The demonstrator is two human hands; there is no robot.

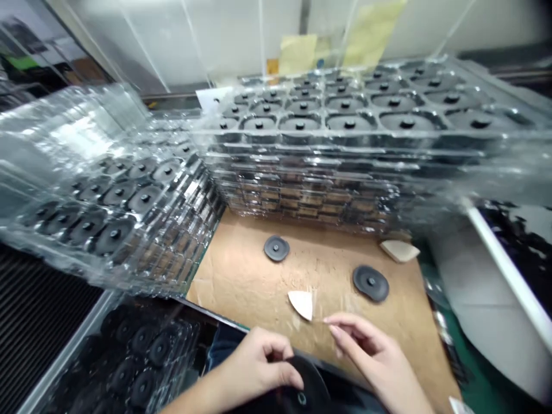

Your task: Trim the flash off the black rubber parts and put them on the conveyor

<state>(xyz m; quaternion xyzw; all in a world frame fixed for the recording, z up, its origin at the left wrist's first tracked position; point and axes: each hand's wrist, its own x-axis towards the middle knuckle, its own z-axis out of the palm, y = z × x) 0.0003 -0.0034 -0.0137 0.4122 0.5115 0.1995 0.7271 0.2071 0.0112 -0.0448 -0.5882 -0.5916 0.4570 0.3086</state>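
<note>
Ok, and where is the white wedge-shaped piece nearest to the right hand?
In the head view, the white wedge-shaped piece lies on the brown board, below and slightly right of the picture's centre, just left of the right hand.

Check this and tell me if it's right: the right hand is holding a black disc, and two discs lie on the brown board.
Wrong hand: in the head view, the left hand holds the black disc, not the right hand. The rest stands: two discs lie on the brown board.
</note>
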